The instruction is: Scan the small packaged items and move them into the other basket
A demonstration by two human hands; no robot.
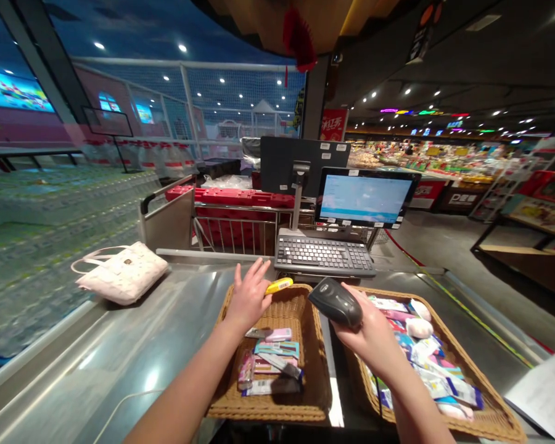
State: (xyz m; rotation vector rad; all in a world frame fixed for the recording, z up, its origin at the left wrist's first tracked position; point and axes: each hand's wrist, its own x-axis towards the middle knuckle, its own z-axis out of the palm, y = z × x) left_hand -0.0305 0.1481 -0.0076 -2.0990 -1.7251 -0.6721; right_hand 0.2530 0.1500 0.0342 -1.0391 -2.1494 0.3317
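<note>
My left hand [251, 295] is above the left wicker basket [324, 370], with its fingers partly spread. Its thumb side grips a slim yellow item [279, 285] with a white barcode label; its exact kind is unclear. Below it, several small packaged goods [277, 350] lie in that basket, some in clear or purple-ended wrappers. My right hand [367, 324] is closed around a black handheld barcode scanner [335, 302], whose head points left toward the yellow item. Under my right forearm stands a second wicker basket [494, 404], piled with wrapped goods [425, 351].
A black keyboard [324, 254] sits beyond the baskets, before a lit monitor [365, 197] and a second screen seen from behind [300, 163]. A pale handbag [127, 271] lies left on the metal counter [166, 320]. White papers [546, 394] are at the right edge.
</note>
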